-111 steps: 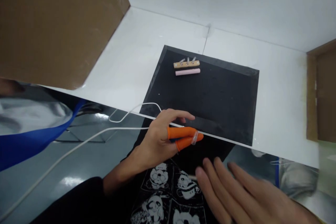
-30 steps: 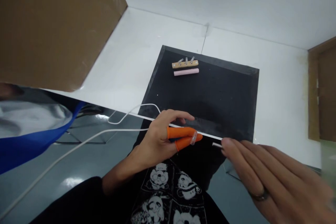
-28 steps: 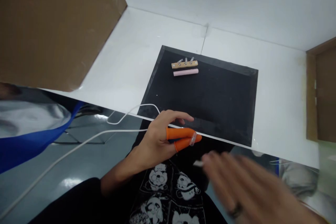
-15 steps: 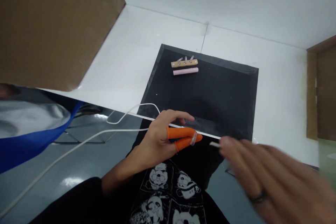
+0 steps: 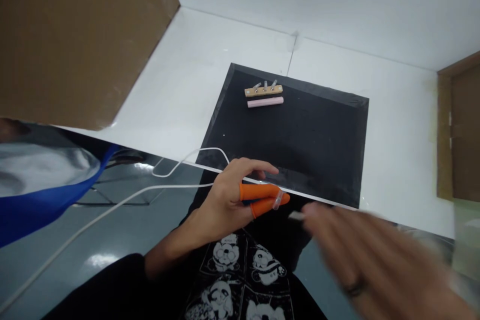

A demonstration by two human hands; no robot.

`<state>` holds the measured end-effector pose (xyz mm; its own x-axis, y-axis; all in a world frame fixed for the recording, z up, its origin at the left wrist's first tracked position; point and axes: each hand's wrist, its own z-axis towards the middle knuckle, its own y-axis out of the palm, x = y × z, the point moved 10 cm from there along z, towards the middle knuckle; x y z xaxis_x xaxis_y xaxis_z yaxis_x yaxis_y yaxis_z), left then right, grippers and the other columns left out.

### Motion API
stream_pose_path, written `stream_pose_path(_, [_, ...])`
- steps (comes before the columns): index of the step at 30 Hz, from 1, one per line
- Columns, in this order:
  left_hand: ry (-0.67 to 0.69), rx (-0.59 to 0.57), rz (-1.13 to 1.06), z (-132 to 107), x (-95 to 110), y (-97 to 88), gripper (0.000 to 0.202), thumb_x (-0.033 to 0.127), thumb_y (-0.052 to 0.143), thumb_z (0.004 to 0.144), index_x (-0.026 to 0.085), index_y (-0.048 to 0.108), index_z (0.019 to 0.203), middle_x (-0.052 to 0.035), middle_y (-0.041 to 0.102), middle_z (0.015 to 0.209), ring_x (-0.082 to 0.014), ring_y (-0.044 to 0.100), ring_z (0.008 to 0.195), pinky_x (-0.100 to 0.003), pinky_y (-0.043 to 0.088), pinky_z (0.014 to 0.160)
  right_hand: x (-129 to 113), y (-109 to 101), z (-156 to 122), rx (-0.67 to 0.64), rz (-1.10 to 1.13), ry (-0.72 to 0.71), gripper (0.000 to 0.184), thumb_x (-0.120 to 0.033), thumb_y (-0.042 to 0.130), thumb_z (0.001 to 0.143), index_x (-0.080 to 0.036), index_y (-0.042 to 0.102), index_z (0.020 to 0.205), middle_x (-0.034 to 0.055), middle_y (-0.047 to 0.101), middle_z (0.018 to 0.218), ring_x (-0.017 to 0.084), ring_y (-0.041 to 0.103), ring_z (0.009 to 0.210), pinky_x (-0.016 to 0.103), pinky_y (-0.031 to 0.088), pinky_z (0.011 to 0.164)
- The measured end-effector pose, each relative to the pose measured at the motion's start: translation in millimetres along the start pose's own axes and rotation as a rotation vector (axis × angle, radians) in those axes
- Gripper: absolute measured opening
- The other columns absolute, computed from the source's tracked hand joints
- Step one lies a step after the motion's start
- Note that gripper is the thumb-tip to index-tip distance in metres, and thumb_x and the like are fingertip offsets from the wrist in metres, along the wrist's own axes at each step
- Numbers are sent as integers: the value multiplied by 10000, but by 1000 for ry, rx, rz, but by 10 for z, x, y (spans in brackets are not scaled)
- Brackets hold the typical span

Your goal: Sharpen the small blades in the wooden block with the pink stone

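My left hand (image 5: 225, 200) wears orange finger cots (image 5: 260, 191) on its thumb and index finger. Pinched between them is a small clear plastic tube (image 5: 278, 200), just off the table's near edge. My right hand (image 5: 375, 255), ringed and smeared by motion, is to the right with fingers pressed together. From its fingertips sticks out a short pale flat piece (image 5: 296, 215), pointing at the tube but apart from it. What it is I cannot make out. The middle of that piece is hidden by the fingers.
On the black mat (image 5: 292, 135) lie a wooden strip (image 5: 263, 91) bearing three small clear tubes and a pink bar (image 5: 265, 102). A white cable (image 5: 123, 205) loops by my left wrist. Brown boards (image 5: 75, 35) flank the white table (image 5: 397, 150).
My right hand has moved left and slightly down, bringing the pale piece closer to the clear tube. My left hand stays nearly still, with the tube in its pinch.
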<state>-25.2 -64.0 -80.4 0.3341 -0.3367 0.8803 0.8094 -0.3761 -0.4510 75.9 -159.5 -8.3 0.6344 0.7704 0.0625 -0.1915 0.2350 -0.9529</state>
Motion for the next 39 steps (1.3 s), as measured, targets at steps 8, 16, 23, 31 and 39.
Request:
stream_pose_path(8, [-4,-8,-2,4,16,6,168,227,782,843,215,712,995,-40,708,1055,-151,658,885,-304,561,835,-43,-8,-3,31,-2,-75,445,-82,242,1022,-70,666,1159,93,740,988,199,660,911,340,480,790])
stream_pose_path(16, [18,-13,0,6,21,32,111,230,752,872,217,705,971,-46,705,1073,-156,656,890,-320,558,831,-61,-26,-15,43,1,-71,411,-42,272,1006,-47,645,1180,88,735,1000,204,659,930,345,485,800])
stream_pose_path(23, [5,-8,-5,1,-2,22,199,219,767,856,223,690,1040,-37,698,1061,-154,656,891,-302,553,818,-28,-24,67,31,25,-89,423,-66,238,1025,-52,644,1143,78,748,957,197,666,882,351,475,767])
stream_pose_path(31, [12,0,-14,1,-19,18,226,232,771,855,230,686,1065,-31,698,1060,-152,655,889,-299,555,804,-29,-33,66,21,-25,-69,380,-42,281,1011,-41,628,1166,73,754,960,196,669,887,347,480,771])
stream_pose_path(39, [-57,38,62,83,-197,-46,284,266,779,850,263,667,1111,-29,695,1033,-173,656,889,-324,562,793,253,48,-39,69,22,42,326,-113,366,1040,-90,650,1198,76,752,1037,194,668,916,351,491,775])
